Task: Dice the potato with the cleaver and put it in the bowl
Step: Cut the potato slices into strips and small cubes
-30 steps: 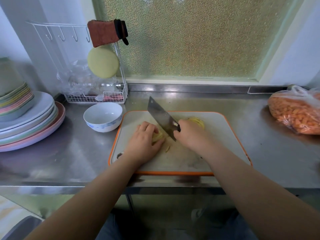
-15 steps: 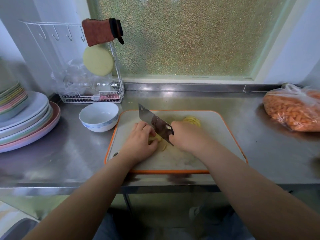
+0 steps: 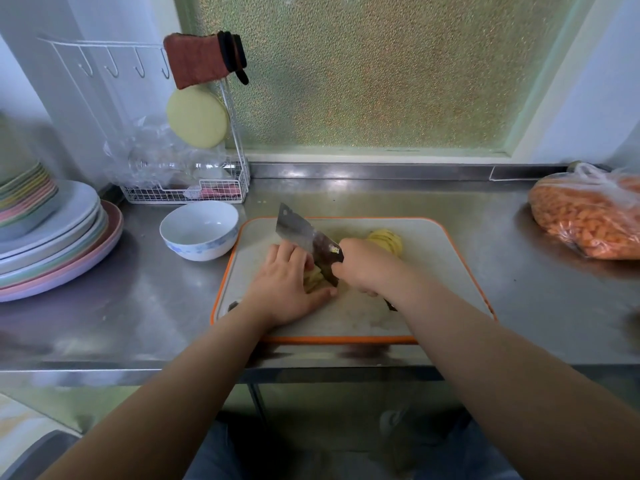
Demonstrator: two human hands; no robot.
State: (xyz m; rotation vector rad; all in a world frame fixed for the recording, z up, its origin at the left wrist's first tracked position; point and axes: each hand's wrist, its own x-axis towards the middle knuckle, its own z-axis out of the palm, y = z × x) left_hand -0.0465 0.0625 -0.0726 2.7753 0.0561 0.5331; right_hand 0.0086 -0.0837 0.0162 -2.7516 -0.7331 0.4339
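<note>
Both bare forearms reach in from the bottom corners and converge over the orange-rimmed cutting board (image 3: 446,258) on the steel counter (image 3: 145,306). The right hand (image 3: 367,266) is clenched around the handle of the cleaver (image 3: 306,242), knuckles up, wrist slightly raised; the dark end of the handle pokes out below the heel of the hand. The blade runs diagonally away to the upper left, its lower edge down on the board among the potato strips (image 3: 316,278). The left hand (image 3: 289,289) lies palm down just left of the blade, fingers curled with the knuckles close to the flat of the steel and the thumb stretched along the board toward the right hand; it presses on the pale yellow strips, most of which it hides, so how far they are cut cannot be told. A second portion, a fanned stack of potato slices (image 3: 388,239), sits on the board just behind the right hand, partly hidden by it. The white bowl (image 3: 199,230) with a blue pattern stands on the counter just off the board's left edge, with no potato visible inside. Further left is 1 stack of pastel plates (image 3: 59,244), and at the far right a plastic bag of orange pieces (image 3: 588,216).
</note>
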